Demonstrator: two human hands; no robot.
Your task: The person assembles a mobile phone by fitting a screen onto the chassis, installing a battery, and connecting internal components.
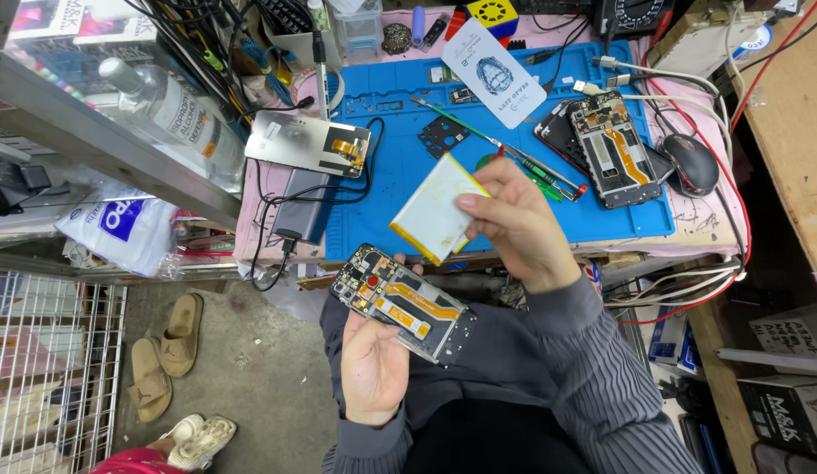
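The flat white-and-yellow phone battery pouch (436, 209) hung in the air just off the near edge of the blue silicone work mat (399, 167), above the person's lap, pinched at its right side by the right hand (514, 224). Those fingers (475, 200) were closed narrow on it — thumb below, fingertips on top — with only one edge gripped. The left hand (373, 367) cradled the opened black phone body with its orange flex ribbon and bare circuit board (404, 303), thumb laid along its lower edge, the fingers curled under where I could not see them.

To my eye the risks were plain. A soft pouch held by one edge could bend or crease, and the green-handled screwdrivers (514, 158) lying near the mat's middle could puncture it. The phone body rested on the palm more than in a grip — a small tilt might send it to the concrete floor (250, 351) below.
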